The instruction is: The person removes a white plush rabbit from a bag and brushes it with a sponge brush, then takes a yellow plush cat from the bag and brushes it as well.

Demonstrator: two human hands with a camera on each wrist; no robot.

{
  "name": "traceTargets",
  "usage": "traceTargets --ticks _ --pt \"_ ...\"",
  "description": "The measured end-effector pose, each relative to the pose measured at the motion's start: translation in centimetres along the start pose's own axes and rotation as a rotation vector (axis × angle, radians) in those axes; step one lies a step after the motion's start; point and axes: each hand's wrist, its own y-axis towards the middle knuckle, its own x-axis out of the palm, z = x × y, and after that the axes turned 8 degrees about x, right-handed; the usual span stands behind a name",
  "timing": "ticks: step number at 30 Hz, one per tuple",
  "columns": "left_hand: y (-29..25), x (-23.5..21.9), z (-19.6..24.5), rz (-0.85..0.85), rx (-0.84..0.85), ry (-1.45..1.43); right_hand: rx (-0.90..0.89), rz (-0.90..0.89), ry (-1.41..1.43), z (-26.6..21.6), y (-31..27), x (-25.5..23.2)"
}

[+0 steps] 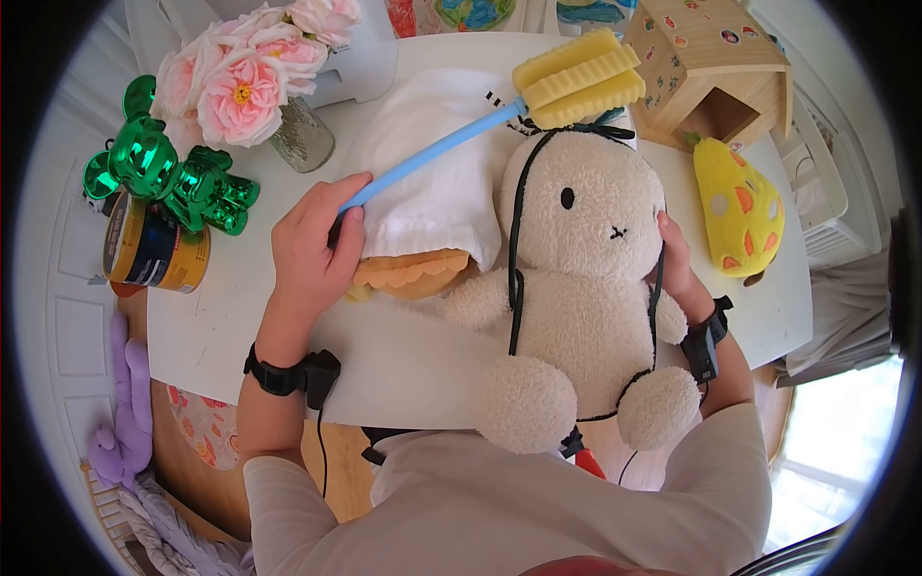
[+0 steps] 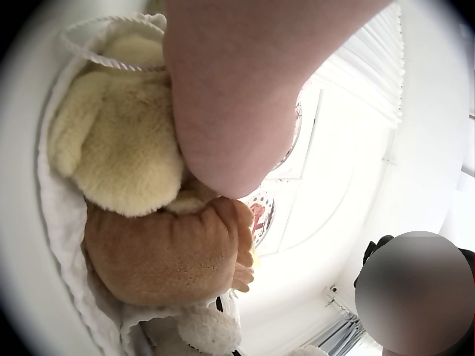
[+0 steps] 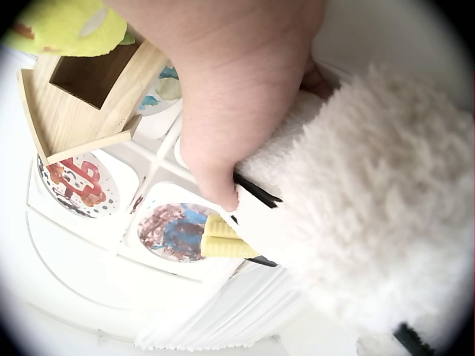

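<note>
Bright light comes from the window (image 1: 834,470), lower right in the head view; edges bend, wrist views look too white.

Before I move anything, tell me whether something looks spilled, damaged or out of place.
Nothing looks spilled or damaged. The one slightly odd thing is the black strap: it runs over the side of the white plush's head and down its front, so it looks askew rather than tidily tucked away.

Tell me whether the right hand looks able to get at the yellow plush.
Probably yes: the yellow plush lies beside the right hand with only tabletop between, though that hand would likely first have to leave the bunny plush.
</note>
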Motion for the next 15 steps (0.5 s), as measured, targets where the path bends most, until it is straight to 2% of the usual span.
traceTargets --ticks 15 --pt "-0.1 0.08 -0.16 0.003 0.001 -0.003 0.031 0.002 0.078 -0.26 0.12 0.07"
